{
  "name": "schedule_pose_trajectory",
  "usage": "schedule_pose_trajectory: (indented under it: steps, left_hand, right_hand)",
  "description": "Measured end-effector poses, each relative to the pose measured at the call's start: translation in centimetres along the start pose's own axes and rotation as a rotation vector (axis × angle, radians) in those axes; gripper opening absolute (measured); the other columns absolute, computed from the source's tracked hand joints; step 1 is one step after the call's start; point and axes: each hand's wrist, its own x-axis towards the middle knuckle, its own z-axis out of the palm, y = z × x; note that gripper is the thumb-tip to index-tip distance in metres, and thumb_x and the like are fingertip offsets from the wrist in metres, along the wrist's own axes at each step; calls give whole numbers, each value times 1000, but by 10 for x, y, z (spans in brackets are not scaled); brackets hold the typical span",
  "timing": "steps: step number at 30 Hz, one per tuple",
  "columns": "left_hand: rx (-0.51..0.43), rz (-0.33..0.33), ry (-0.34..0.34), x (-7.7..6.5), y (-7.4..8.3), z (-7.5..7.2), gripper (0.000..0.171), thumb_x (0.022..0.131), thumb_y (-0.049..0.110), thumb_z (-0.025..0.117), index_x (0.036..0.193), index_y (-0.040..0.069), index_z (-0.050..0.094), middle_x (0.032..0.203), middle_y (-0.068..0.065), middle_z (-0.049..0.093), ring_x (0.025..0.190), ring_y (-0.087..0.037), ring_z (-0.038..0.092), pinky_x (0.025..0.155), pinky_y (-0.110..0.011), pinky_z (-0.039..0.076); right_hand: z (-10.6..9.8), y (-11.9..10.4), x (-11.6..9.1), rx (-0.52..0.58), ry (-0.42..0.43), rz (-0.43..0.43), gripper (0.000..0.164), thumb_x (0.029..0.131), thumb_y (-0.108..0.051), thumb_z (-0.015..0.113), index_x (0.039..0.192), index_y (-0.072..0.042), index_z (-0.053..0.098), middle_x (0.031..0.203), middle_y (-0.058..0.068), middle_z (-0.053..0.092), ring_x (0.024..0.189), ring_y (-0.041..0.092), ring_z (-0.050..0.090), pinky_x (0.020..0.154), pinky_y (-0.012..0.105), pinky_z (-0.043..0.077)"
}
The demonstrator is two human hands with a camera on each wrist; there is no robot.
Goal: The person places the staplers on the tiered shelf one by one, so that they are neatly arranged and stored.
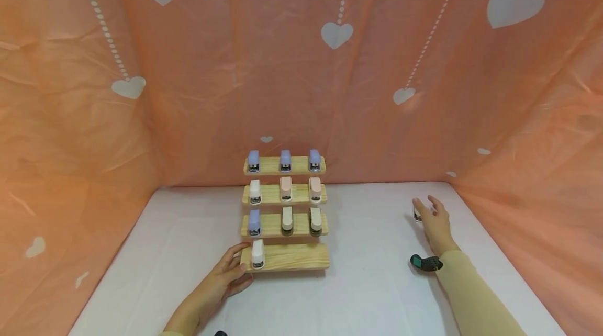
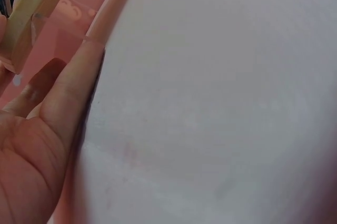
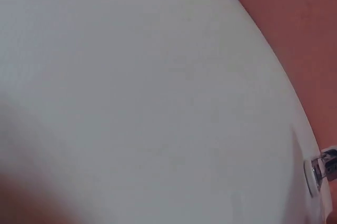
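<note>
A stepped rack carries small staplers on pale wooden shelves. My left hand (image 1: 230,271) grips the left end of its lowest shelf (image 1: 297,257), thumb at the front edge and fingers behind. Just beside that thumb stands a white stapler (image 1: 257,254) on the shelf. In the left wrist view, the palm (image 2: 26,166) is below the shelf's wooden end (image 2: 37,8). Over at the right of the table, my right hand (image 1: 435,223) has its fingers spread over a small white stapler (image 1: 417,214), partly hidden by the hand. The right wrist view catches this stapler (image 3: 316,175) at its right edge.
Upper shelves hold lilac staplers (image 1: 285,161), pink ones (image 1: 286,189), cream ones (image 1: 287,221) and a white one (image 1: 255,191). A white cloth covers the table (image 1: 367,283). An orange curtain (image 1: 282,74) with white hearts encloses the back and sides. A dark wrist device (image 1: 425,262) sits at my right cuff.
</note>
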Motion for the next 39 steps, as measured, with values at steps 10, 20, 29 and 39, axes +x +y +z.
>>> schedule_pose_trajectory:
  steps: [10, 20, 29, 39]
  left_hand:
    - [4, -2, 7, 1, 1, 2, 62, 100, 28, 53, 152, 20, 19, 154, -28, 15, 133, -38, 37, 103, -42, 43]
    - [2, 2, 24, -1, 1, 3, 60, 100, 27, 52, 151, 19, 21, 154, -30, 14, 131, -37, 39, 102, -43, 44]
    - [3, 4, 15, 1, 1, 4, 61, 100, 27, 53, 151, 19, 21, 152, -29, 20, 132, -37, 38, 102, -44, 44]
    - [9, 15, 12, 0, 1, 4, 60, 101, 28, 51, 151, 17, 20, 152, -30, 19, 131, -37, 38, 102, -44, 44]
  right_hand:
    - [-1, 1, 1, -16, -42, 26, 94, 88, -65, 52, 155, -11, 14, 160, 20, 5, 145, 37, 6, 113, 55, 23]
    - [3, 1, 3, -76, -50, 60, 87, 94, -61, 45, 154, -6, 15, 158, 23, 11, 144, 38, 14, 111, 52, 28]
    - [-1, -4, 2, 20, -179, 127, 59, 104, -34, 31, 156, -16, 10, 161, 12, -2, 146, 33, -3, 115, 57, 8]
    - [-8, -2, 10, -11, -230, 128, 55, 104, -21, 26, 156, -17, 8, 161, 10, -7, 145, 33, -10, 116, 55, 2]
